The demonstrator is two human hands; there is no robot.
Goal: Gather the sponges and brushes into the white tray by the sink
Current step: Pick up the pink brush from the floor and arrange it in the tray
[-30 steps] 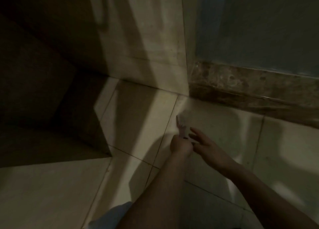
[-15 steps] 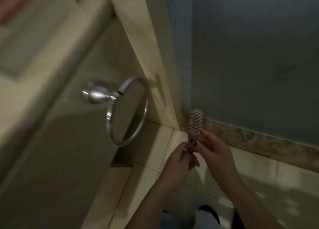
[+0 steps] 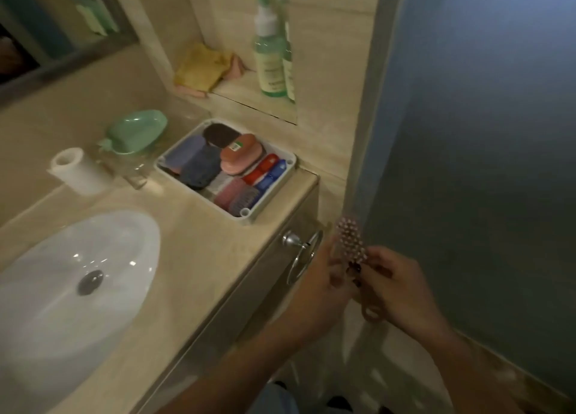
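Observation:
A pink bristle brush (image 3: 350, 242) stands upright in the air just off the counter's right end, below and to the right of the white tray (image 3: 290, 164). My left hand (image 3: 324, 284) pinches it near the head, and my right hand (image 3: 402, 289) grips the handle, whose looped end pokes out beneath the fingers. The tray sits at the counter's back right corner and holds several sponges and brushes: a dark sponge, a pink one, blue ones, and red, blue and pink brushes.
A white sink basin (image 3: 78, 289) fills the counter's left. Behind it are a paper roll (image 3: 74, 170), a clear glass (image 3: 134, 172) and a green soap dish (image 3: 137, 131). The niche holds a yellow cloth (image 3: 202, 67) and a spray bottle (image 3: 269, 55). A towel ring (image 3: 304, 257) hangs by my hands.
Both hands lifted the brush from near the floor up to counter height. My view rose from the floor tiles to the counter, tray and sink.

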